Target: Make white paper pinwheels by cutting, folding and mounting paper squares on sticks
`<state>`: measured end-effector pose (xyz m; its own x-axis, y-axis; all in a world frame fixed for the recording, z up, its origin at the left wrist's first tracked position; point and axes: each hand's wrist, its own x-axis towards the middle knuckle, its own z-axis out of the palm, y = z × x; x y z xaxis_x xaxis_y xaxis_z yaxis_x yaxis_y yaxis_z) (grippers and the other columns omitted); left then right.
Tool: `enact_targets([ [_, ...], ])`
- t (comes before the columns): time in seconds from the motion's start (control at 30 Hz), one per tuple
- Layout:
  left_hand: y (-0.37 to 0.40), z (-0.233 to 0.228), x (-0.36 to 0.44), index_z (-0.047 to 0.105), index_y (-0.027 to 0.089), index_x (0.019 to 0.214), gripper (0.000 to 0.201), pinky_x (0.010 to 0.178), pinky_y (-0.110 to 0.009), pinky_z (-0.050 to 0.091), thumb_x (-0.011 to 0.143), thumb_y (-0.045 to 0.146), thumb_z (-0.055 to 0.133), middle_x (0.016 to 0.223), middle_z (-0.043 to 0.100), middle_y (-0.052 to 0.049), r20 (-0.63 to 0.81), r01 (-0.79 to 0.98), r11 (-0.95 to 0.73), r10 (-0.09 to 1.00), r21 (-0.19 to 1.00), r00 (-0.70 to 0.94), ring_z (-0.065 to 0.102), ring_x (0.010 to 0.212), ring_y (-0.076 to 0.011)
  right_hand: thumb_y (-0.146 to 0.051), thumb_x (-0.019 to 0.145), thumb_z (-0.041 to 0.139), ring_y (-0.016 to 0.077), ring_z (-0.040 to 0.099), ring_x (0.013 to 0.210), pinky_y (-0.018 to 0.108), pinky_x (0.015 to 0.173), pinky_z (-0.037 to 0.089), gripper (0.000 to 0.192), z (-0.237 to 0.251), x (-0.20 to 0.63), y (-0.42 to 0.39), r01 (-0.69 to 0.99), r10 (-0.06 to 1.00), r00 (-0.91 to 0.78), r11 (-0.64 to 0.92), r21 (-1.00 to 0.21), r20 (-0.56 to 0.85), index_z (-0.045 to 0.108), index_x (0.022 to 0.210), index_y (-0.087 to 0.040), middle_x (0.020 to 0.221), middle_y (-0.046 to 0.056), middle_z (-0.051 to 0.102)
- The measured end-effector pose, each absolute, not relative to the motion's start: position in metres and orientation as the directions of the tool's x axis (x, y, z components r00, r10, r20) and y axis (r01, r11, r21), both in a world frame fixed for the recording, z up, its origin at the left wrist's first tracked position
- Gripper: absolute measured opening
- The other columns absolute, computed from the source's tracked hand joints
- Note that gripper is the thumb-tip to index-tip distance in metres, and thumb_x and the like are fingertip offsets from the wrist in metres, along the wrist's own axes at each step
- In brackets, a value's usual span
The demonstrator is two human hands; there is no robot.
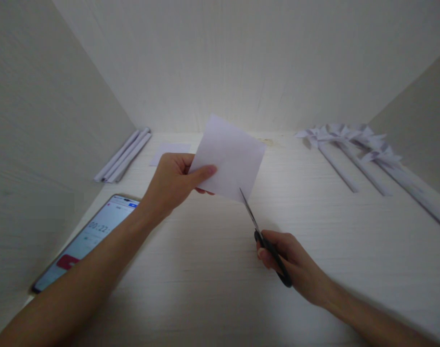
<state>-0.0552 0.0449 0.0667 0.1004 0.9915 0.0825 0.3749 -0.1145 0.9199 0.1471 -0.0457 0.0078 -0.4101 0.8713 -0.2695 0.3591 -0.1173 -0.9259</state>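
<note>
Phone (84, 241) with timer screen lit at desk's (205, 289) left edge, rolled paper tubes (123, 156) at back-left corner, flat paper sheet (170, 152) beside them, paper pinwheels (353, 144) on sticks along the back-right edge.

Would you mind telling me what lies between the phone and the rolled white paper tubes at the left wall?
Head view: only bare pale wooden tabletop separates phone from tubes.
</note>
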Motion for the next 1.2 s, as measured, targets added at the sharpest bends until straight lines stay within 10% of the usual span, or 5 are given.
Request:
enact_targets([
  [1.2,0.0447,0.0679,-0.054,0.065,0.015,0.061,0.016,0.039,-0.017,0.044,0.063,0.03,0.06,0.051,0.063,-0.001,0.069,0.402,-0.092,0.995,0.911,0.07,0.057,0.042,-0.0107,-0.046,0.079,0.041,0.0071,0.028,0.047,0.021,0.041,0.022,0.036,0.002,0.1489,-0.0468,0.368,0.878,-0.415,-0.078,-0.927,-0.238,0.033,0.057,-0.018,0.052,-0.005,0.03],
])
